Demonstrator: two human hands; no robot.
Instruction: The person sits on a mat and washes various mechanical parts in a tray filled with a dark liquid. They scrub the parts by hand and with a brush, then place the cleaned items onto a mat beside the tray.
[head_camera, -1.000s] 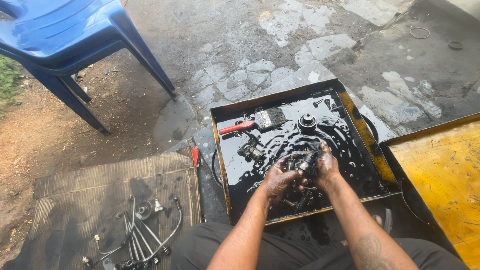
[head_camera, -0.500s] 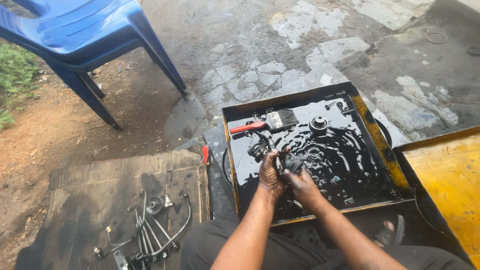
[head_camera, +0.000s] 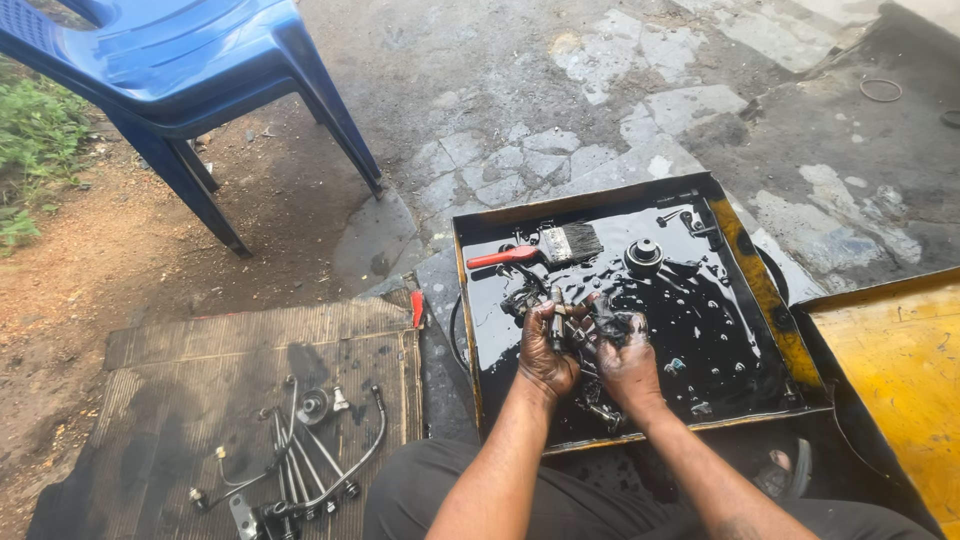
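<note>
Oily metal part (head_camera: 590, 325): gripped between both hands above the black oil tray (head_camera: 770, 300).
Left hand (head_camera: 545, 350): fingers closed round it.
Right hand (head_camera: 625, 360): closed too, drawn closer than a second ago.
Red-handled brush (head_camera: 545, 247): lying beyond, in the oil.

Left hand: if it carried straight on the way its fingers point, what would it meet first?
Probably the paintbrush, lying just beyond the left hand in the oily black tray; depth is hard to judge, and small oily parts lie between.

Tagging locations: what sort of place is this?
Likely an outdoor roadside repair spot: cracked concrete ground, a tray of black oil with a brush, metal pipes on a mat.
</note>
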